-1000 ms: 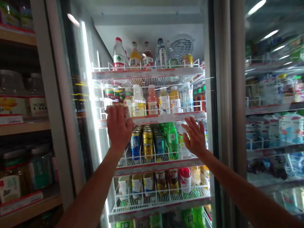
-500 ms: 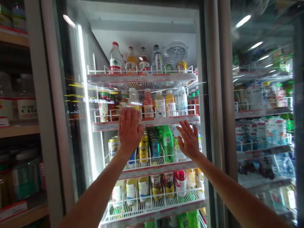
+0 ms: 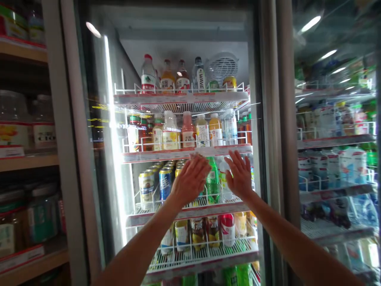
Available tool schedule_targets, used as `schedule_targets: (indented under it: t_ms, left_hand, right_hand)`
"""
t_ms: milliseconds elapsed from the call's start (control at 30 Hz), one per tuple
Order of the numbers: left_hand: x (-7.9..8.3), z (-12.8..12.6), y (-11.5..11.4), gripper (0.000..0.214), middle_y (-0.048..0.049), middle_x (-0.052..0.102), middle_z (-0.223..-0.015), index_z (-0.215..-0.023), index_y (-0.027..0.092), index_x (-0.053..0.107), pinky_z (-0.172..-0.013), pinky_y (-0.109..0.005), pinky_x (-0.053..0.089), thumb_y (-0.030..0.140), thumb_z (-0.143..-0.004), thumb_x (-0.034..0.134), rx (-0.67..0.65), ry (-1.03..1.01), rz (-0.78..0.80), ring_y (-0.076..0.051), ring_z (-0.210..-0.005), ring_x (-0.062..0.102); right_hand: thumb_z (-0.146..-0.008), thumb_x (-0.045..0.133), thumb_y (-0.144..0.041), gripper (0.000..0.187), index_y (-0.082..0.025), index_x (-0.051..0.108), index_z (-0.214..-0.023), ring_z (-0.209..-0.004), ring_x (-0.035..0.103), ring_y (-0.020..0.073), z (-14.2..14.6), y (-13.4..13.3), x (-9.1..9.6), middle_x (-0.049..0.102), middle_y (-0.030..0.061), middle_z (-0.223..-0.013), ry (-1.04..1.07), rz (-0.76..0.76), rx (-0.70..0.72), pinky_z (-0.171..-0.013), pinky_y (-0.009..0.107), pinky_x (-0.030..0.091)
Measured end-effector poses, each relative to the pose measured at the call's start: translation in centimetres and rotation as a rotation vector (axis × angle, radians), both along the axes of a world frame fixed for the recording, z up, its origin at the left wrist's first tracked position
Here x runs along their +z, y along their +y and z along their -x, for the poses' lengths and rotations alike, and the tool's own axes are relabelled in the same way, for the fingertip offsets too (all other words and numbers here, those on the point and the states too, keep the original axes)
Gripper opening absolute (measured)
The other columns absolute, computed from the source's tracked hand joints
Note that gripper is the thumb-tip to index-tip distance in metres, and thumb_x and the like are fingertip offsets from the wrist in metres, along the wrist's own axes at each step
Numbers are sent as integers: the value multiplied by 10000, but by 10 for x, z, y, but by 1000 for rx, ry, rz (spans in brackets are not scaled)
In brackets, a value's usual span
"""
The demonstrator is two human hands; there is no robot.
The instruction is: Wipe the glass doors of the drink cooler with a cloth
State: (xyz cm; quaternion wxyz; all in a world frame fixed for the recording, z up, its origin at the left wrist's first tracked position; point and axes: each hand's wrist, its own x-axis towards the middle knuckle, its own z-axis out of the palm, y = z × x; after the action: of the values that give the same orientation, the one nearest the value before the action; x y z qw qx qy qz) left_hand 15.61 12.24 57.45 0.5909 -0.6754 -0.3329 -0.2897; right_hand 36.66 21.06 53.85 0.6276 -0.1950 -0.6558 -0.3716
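Both of my arms reach up in front of a lit drinks fridge (image 3: 190,153) with a glass front. My left hand (image 3: 192,179), slightly blurred, has its fingers stretched out and holds nothing. It covers part of the can row, just left of a green bottle (image 3: 212,180). To the right of that bottle, my right hand (image 3: 239,174) is raised with fingers spread, also holding nothing. Whether either palm touches the glass I cannot tell. A blue can (image 3: 164,184) and a pale can with a gold top (image 3: 146,188) show left of my left hand.
Bottles stand on the upper shelves, among them a red-capped water bottle (image 3: 148,75). A metal door frame (image 3: 281,159) runs down the right, with another stocked glass-fronted fridge (image 3: 336,139) beyond it. Wooden shelves (image 3: 28,161) with jars stand at the left.
My left hand has moved right and a little down, closer to my right hand, uncovering the blue can and a white-capped bottle. My right hand stays nearly in place. The view has shifted slightly.
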Motion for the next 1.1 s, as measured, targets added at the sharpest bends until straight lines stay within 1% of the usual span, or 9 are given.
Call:
schedule_targets:
  t_ms: [133,333,500,567,700,767,900,1033,1100]
  left_hand:
    - [6,10,-3,578,-135,300,-1483,-1419,158,280,-1127,-485,250,262,-872,436,-6,-393,-193,-274,-1409,161]
    - [-11,-16,6,529,-60,411,-1432,-1390,205,344,-1137,-401,255,262,-873,436,-23,64,70,-214,-1400,207]
    - [5,-18,11,576,-152,324,-1468,-1412,141,293,-1120,-487,260,269,-869,436,-28,-335,-119,-277,-1407,169]
    - [-5,-28,12,549,-145,354,-1453,-1390,132,332,-1119,-486,260,263,-866,433,-6,-251,-49,-281,-1406,169]
    - [-31,-54,17,477,-62,392,-1445,-1328,172,421,-1145,-410,227,280,-864,442,-8,176,161,-230,-1402,199]
    - [-24,-61,20,483,-60,372,-1458,-1344,183,399,-1145,-412,224,293,-875,426,-7,134,153,-228,-1402,200]
    - [1,-74,31,525,-139,331,-1468,-1373,117,351,-1130,-486,225,290,-881,408,-3,-162,64,-287,-1404,176]
    - [-2,-93,38,472,-83,401,-1436,-1320,144,424,-1140,-425,221,274,-866,430,-62,243,205,-245,-1388,237]
    - [3,-97,40,454,-72,423,-1422,-1312,153,431,-1133,-416,234,267,-872,423,-71,257,189,-239,-1373,276]
  right_hand:
    - [-869,432,-172,573,-299,285,-1408,-1371,315,223,0,0,0,406,42,-1449,8,13,-2,-1126,485,220]
    - [-879,415,-184,581,-319,258,-1422,-1367,322,219,1,-1,1,387,17,-1462,18,29,10,-1131,484,220]
    - [-899,372,-182,547,-299,265,-1423,-1369,320,201,-14,1,2,419,39,-1440,-1,66,49,-1113,466,275]
    - [-911,361,-208,512,-268,296,-1416,-1374,309,223,-23,6,1,413,79,-1440,143,74,46,-1100,497,280]
    - [-927,345,-263,472,-228,348,-1397,-1375,300,264,-36,20,-4,417,130,-1429,315,114,35,-1080,572,262]
    - [-936,325,-272,463,-233,352,-1396,-1369,315,259,-39,24,-7,438,131,-1415,299,130,62,-1072,576,279]
    - [-947,292,-275,460,-244,341,-1403,-1357,339,251,-43,19,-7,456,119,-1403,283,132,119,-1067,574,306]
    - [-943,298,-238,476,-242,314,-1419,-1365,325,238,-52,9,-7,431,103,-1423,251,126,164,-1079,544,325]
    - [-940,311,-230,486,-257,300,-1424,-1366,321,234,-58,8,-8,417,90,-1434,233,125,176,-1083,533,332]
